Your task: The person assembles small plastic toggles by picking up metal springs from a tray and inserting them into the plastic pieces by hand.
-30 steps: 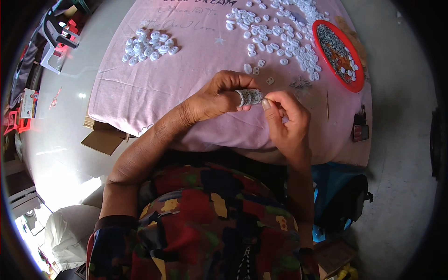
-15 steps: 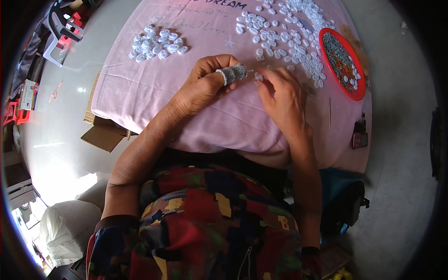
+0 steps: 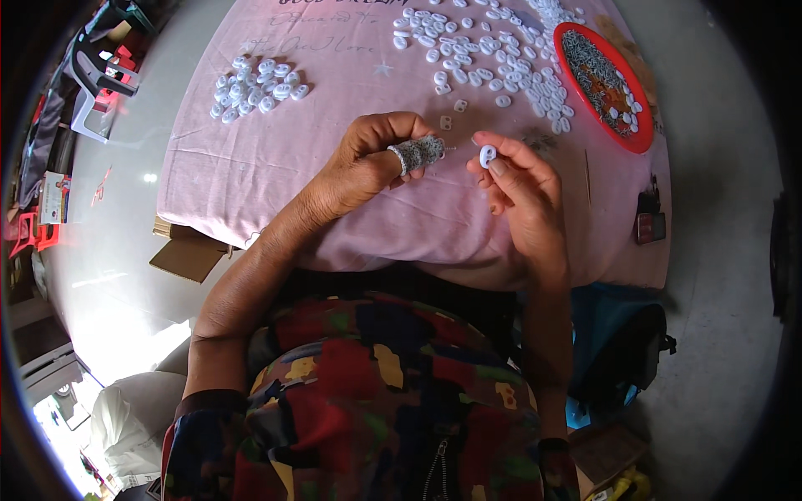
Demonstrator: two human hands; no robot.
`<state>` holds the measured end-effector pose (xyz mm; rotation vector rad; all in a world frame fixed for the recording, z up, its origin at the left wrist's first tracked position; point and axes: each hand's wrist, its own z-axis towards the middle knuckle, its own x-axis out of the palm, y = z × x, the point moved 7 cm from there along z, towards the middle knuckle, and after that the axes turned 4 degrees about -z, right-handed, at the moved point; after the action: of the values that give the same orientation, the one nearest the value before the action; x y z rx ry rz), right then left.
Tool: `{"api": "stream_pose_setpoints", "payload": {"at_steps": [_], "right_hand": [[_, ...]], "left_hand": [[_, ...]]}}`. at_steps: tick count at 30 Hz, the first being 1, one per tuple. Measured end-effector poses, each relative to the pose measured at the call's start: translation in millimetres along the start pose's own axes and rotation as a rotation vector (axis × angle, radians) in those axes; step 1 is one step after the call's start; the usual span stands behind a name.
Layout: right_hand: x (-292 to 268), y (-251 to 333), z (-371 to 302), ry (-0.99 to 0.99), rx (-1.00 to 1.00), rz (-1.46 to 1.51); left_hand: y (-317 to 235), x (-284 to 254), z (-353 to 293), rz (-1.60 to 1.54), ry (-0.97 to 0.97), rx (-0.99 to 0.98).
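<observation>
My left hand (image 3: pixel 359 163) is closed above the near part of the pink cloth. A grey, knitted-looking sleeve (image 3: pixel 413 156) covers its thumb. A small metal coil spring (image 3: pixel 451 149) sticks out from the pinched tips. Just to the right, my right hand (image 3: pixel 530 184) pinches a small white oval plastic piece (image 3: pixel 488 156) between thumb and fingers, its dark openings facing up. The piece and the spring are apart. Two white pieces with paired holes (image 3: pixel 446 123) lie on the cloth just beyond my hands.
A pink cloth (image 3: pixel 276 175) covers the table. At the left stands a cluster of white pieces (image 3: pixel 260 86); many more (image 3: pixel 468 58) are scattered at the far right. A red tray (image 3: pixel 642 138) holds grey springs and a few white pieces. A thin stick (image 3: pixel 588 178) lies right of my hand.
My right hand has drawn back to the right from the spring and turned, so the white piece in its pinch faces up. My left hand keeps its grip; the whole view has shifted slightly.
</observation>
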<state>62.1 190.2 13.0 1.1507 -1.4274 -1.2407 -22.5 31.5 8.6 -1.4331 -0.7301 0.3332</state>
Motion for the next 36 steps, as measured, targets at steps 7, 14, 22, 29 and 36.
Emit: {"api": "stream_pose_setpoints", "payload": {"at_steps": [7, 14, 22, 29, 36], "right_hand": [[-8.2, -6.8, 1.6, -0.122, -0.027, 0.017], [-14.0, -1.3, 0.3, -0.207, -0.114, -0.014], [4.8, 8.2, -6.7, -0.223, -0.057, 0.096], [11.0, -0.4, -9.4, -0.211, 0.061, 0.150], [6.8, -2.4, -9.0, -0.261, 0.073, 0.172]], "left_hand": [[2.5, 6.0, -1.3, -0.006, 0.028, 0.031], [4.1, 12.7, -2.9, -0.069, 0.037, 0.001], [12.2, 12.5, -0.6, -0.054, 0.011, 0.008], [10.0, 10.7, -2.3, -0.033, -0.008, 0.076], [14.6, 8.4, -1.0, -0.064, -0.047, 0.072]]}}
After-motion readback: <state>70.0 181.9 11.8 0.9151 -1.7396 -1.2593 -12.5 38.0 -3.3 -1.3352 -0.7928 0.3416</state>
